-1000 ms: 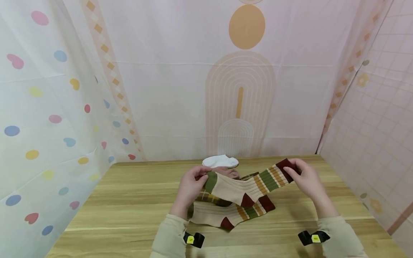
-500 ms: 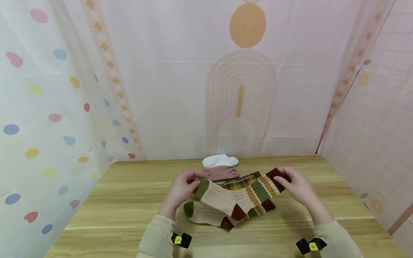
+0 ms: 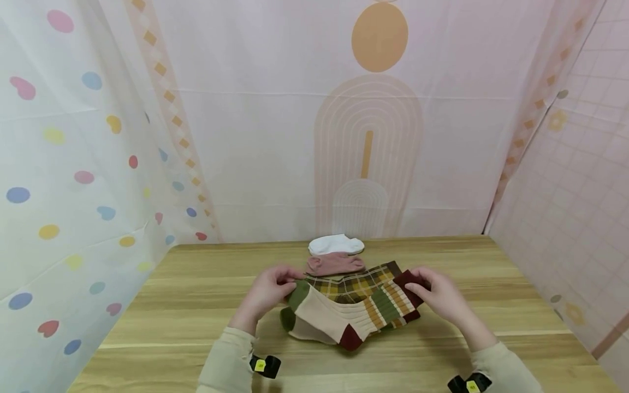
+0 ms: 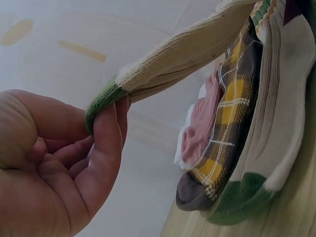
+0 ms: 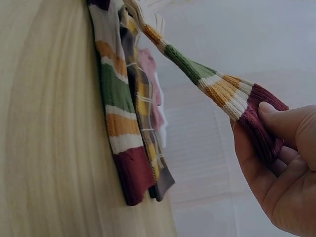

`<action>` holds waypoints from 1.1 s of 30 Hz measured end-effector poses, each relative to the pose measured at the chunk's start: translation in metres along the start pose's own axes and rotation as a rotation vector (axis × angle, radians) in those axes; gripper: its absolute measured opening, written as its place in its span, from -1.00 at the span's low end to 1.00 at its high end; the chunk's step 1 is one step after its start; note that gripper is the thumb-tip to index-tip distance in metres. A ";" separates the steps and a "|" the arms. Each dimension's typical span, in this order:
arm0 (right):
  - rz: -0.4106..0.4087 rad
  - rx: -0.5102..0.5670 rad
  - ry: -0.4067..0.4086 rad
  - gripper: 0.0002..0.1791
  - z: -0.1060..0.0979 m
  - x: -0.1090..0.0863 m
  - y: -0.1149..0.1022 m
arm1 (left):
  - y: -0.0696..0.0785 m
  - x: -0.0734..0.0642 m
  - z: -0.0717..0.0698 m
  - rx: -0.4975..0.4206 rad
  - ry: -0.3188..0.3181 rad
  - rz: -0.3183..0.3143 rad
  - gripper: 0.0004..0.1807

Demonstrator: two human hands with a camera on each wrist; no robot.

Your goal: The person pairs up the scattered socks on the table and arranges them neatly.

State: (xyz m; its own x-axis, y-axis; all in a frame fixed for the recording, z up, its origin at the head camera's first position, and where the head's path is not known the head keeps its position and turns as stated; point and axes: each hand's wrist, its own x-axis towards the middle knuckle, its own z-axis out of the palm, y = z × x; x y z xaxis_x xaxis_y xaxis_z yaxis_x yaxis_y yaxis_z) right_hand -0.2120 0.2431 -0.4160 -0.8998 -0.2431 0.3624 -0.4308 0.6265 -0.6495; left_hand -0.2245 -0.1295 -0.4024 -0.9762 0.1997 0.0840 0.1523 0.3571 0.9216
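A cream ribbed sock (image 3: 334,314) with green toe, dark red heel and striped leg is stretched between both hands above the table. My left hand (image 3: 267,292) pinches its green toe (image 4: 106,101) between thumb and fingers. The dark red cuff (image 5: 264,116) is pinched by my right hand (image 3: 437,292). Beneath lies a matching sock (image 3: 309,331), partly covered in the head view; the left wrist view shows its green toe (image 4: 242,197). Just behind is a plaid sock (image 3: 351,286) in brown and yellow.
Farther back on the wooden table (image 3: 206,295) lie a pink sock (image 3: 336,263) and a white sock (image 3: 334,244), close behind one another. A patterned curtain (image 3: 265,164) hangs along the table's back edge, with more cloth on both sides.
Both hands have moved down, toward the person and to the left with the held sock. It now hangs over the matching sock, and the plaid and pink socks show more fully.
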 end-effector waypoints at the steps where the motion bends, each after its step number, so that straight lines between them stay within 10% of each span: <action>1: 0.000 0.003 -0.006 -0.89 0.001 0.000 0.001 | 0.000 0.000 -0.001 0.000 0.000 -0.010 -0.79; 33: -0.040 -0.063 -0.070 -0.94 0.015 0.004 0.017 | -0.020 -0.012 0.000 0.318 0.039 0.062 -0.71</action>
State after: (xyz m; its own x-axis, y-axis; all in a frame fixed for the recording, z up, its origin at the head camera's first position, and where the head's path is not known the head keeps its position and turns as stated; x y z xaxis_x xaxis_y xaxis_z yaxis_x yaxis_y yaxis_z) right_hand -0.2245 0.2415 -0.4358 -0.8855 -0.3183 0.3385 -0.4633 0.6600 -0.5914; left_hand -0.2157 -0.1388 -0.4221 -0.9679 0.1967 0.1565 0.2460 0.6136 0.7503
